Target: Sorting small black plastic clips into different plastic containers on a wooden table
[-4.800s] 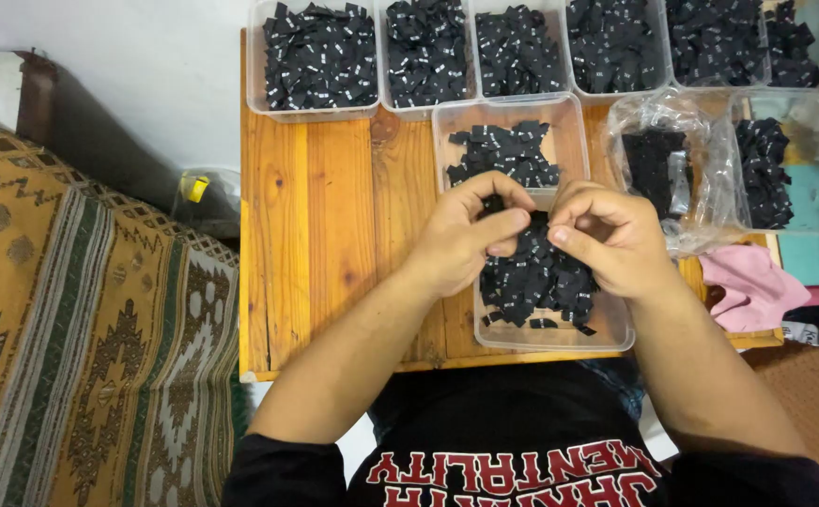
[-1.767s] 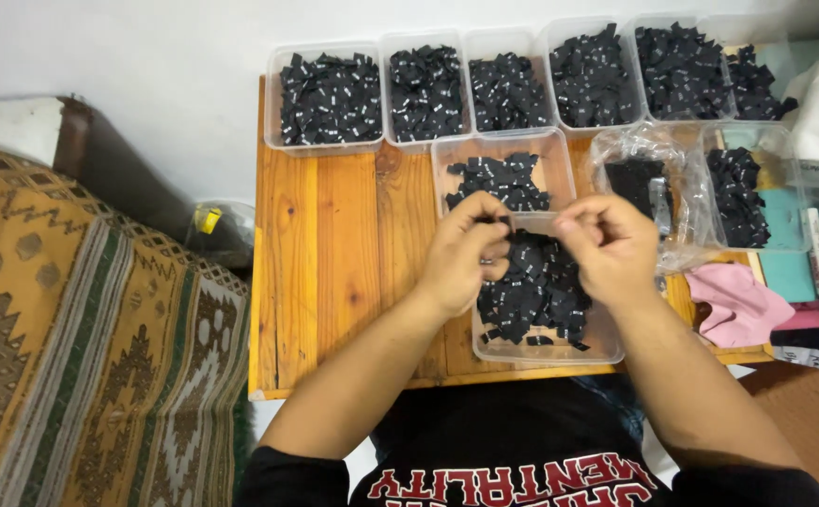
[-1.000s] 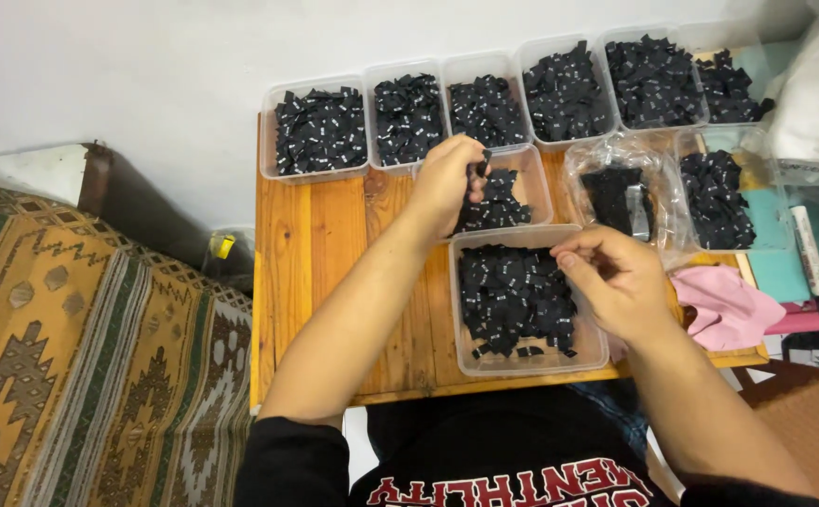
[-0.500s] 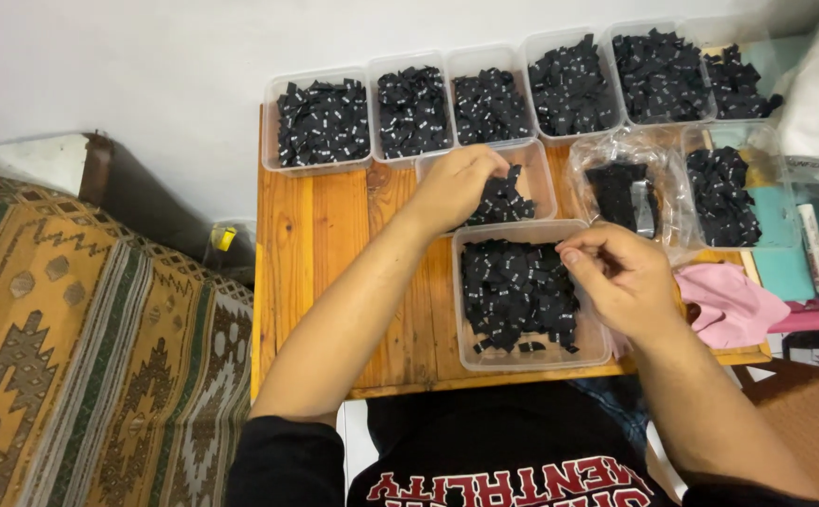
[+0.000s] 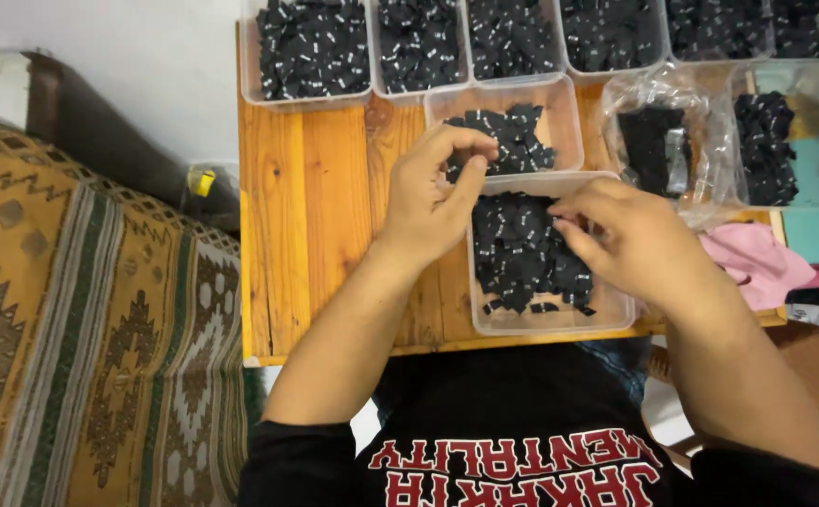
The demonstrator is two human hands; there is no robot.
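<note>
The left hand hovers with fingers curled loosely, empty, at the edge of the clear plastic tub of small black fabric labels on the orange wooden table. The right hand reaches into that tub, fingertips among the labels; whether it pinches one I cannot tell.

We are seeing a clear plastic tub lying near the wooden table's front edge, holding a loose heap of small black pieces with white marks, while a second clear tub, only partly filled with the same pieces, is sitting just behind it.
</note>
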